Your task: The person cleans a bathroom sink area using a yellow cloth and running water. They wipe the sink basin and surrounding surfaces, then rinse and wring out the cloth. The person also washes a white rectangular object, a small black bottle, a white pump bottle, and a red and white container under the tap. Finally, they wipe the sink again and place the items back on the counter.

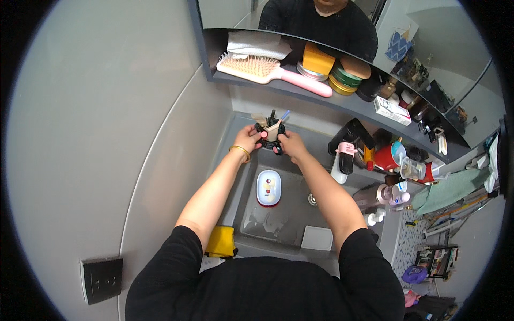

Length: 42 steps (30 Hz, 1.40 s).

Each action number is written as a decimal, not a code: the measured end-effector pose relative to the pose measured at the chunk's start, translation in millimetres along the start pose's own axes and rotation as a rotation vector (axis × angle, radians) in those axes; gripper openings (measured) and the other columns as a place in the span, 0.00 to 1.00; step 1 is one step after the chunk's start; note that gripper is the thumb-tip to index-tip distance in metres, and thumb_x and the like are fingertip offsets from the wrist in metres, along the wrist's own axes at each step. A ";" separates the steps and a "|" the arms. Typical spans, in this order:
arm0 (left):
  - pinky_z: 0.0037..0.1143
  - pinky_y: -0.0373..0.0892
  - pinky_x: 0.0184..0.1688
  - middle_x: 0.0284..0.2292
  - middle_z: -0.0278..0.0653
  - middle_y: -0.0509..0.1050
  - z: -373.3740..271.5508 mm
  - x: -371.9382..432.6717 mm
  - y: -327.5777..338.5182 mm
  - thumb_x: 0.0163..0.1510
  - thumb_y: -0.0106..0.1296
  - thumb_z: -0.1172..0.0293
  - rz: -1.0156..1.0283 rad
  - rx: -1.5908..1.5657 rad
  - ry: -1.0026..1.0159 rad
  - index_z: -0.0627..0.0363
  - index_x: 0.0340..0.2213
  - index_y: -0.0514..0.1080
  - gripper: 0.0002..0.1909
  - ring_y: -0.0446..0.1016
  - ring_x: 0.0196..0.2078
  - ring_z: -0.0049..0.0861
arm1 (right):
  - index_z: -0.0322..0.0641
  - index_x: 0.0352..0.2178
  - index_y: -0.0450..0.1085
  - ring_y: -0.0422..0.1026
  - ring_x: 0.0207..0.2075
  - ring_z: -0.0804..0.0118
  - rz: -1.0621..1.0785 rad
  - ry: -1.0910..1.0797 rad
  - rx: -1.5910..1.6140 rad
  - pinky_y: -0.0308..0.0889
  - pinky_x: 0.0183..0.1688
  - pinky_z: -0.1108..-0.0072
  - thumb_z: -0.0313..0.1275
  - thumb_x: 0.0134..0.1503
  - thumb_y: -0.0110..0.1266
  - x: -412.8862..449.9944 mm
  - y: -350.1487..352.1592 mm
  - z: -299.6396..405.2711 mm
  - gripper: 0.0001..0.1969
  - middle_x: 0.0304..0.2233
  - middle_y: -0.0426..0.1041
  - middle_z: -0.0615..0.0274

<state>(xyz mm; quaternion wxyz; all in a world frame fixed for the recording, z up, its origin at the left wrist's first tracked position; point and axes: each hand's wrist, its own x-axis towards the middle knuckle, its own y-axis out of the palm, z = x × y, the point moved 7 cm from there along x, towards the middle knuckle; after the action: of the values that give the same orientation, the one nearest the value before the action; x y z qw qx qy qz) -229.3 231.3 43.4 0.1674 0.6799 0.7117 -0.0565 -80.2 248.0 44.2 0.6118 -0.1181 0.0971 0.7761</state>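
At the back left corner of a grey sink [289, 224], both my hands are around a small black holder [272, 145] packed with slim items. My left hand [247, 138], with a gold bangle at the wrist, grips its left side beside a pink-ended tube [264, 135]. On the opposite side my right hand [293, 144] has its fingers against the holder. A beige tube [273, 131] and a blue-handled stick [285, 115] poke up from it. Nearer me in the basin sits a pale blue soap dish [269, 188] with small pieces inside.
Above runs a mirror-cabinet shelf [345, 102] carrying a pink hairbrush [277, 74], tins and boxes. Bottles [373, 194], a black-and-pink dispenser [346, 156] and a red cup [389, 156] crowd the right ledge. A yellow cloth [221, 241] lies at front left, a white tray [317, 238] at front right.
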 end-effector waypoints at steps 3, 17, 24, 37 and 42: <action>0.20 0.68 0.34 0.35 0.28 0.69 -2.7 17.7 1.8 0.50 0.47 0.72 -0.010 -0.025 0.001 0.51 0.40 0.63 0.14 0.67 0.37 0.17 | 0.39 0.31 0.65 0.58 0.12 0.79 -0.011 -0.003 -0.016 0.57 0.15 0.86 0.32 0.52 0.44 13.3 -5.0 5.3 0.08 0.16 0.61 0.72; 0.24 0.70 0.34 0.35 0.31 0.66 1.5 39.4 23.1 0.50 0.47 0.71 -0.049 -0.122 0.040 0.57 0.39 0.64 0.13 0.66 0.38 0.20 | 0.28 0.43 0.60 0.66 0.20 0.74 -0.140 -0.135 0.033 0.63 0.23 0.83 0.36 0.53 0.45 26.1 -33.9 4.9 0.21 0.27 0.69 0.59; 0.24 0.69 0.34 0.37 0.38 0.63 12.9 15.7 9.4 0.49 0.49 0.67 -0.219 -0.023 0.085 0.54 0.49 0.54 0.26 0.64 0.36 0.22 | 0.34 0.42 0.63 0.70 0.34 0.65 -0.301 -0.583 -0.465 0.63 0.36 0.80 0.35 0.49 0.50 -79.7 -70.8 29.1 0.20 0.33 0.71 0.54; 0.20 0.63 0.19 0.23 0.37 0.67 323.4 -135.0 168.6 0.41 0.52 0.75 0.315 0.524 -0.545 0.62 0.34 0.64 0.15 0.66 0.22 0.22 | 0.33 0.33 0.67 0.68 0.39 0.50 -0.339 0.475 -0.946 0.63 0.41 0.69 0.32 0.42 0.55 -274.7 -217.4 -244.5 0.17 0.34 0.69 0.46; 0.22 0.65 0.19 0.23 0.37 0.68 334.6 -133.9 178.7 0.39 0.54 0.77 0.340 0.803 -0.439 0.63 0.33 0.66 0.16 0.67 0.21 0.23 | 0.33 0.28 0.67 0.69 0.33 0.51 -0.337 0.330 -0.953 0.64 0.37 0.70 0.31 0.38 0.58 -267.1 -211.9 -245.6 0.15 0.29 0.70 0.48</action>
<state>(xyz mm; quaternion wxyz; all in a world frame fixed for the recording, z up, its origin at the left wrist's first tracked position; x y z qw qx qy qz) 3.7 13.5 -201.9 0.0449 0.7695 0.4604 -0.4402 201.5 -22.7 -110.5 0.5830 -0.5176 -0.1918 0.5962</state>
